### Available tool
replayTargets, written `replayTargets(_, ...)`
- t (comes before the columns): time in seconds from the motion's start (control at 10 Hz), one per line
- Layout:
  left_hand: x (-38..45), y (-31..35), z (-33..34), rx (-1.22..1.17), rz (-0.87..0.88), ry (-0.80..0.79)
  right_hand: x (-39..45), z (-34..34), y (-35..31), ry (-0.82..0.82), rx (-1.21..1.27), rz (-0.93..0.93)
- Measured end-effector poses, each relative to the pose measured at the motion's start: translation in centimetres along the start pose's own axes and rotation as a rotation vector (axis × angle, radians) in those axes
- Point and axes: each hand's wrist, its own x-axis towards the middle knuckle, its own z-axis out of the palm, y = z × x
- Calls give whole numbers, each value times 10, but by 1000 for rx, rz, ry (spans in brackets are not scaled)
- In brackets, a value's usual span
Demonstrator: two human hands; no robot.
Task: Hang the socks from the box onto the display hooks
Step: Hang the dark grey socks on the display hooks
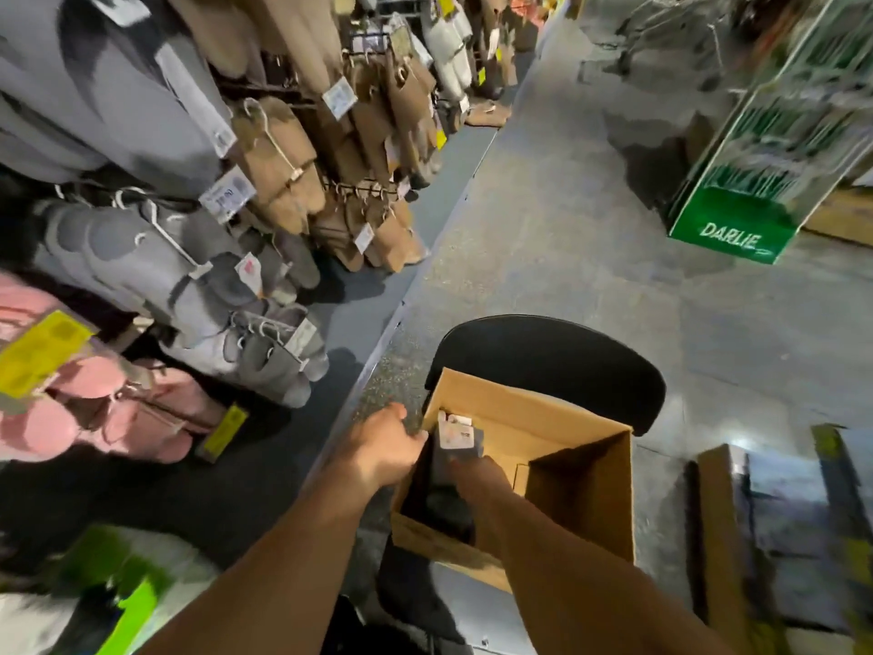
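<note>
An open cardboard box [574, 489] rests on a black chair [557, 352] in the shop aisle. Inside it lies a dark pack of socks [449, 470] with a white label [456, 434] at its top. My left hand [385, 446] is at the box's left rim, fingers curled on the pack's upper edge. My right hand [479, 472] reaches into the box and grips the same pack lower down. The display hooks [359, 189] on the left wall carry hanging brown, grey and pink items.
A green DARLIE stand [732, 224] rises at the right of the aisle. Another cardboard carton [720, 527] sits on the floor at the lower right. Green packaging [127, 593] lies at the lower left. Grey speckled floor [543, 229] runs ahead.
</note>
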Motion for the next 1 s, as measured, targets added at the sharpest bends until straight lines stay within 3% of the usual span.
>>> replayTargets(0.2, 41, -26, 27, 26, 47, 13, 57, 36, 15, 5, 67, 94)
replayTargets(0.3, 47, -40, 34, 36, 65, -3, 29, 29, -3, -26, 230, 174)
replayTargets(0.5, 48, -46, 34, 36, 100, -12, 81, 31, 12, -94, 499, 265)
replayTargets(0.8, 40, -29, 25, -2, 64, 2, 35, 16, 4, -55, 570, 238)
replayTargets(0.9, 22, -11, 9, -137, 30, -35, 2, -13, -1, -53, 622, 200)
replayTargets(1.0, -2, 1, -10, -428, -16, -43, -28, -41, -11, -84, 649, 66)
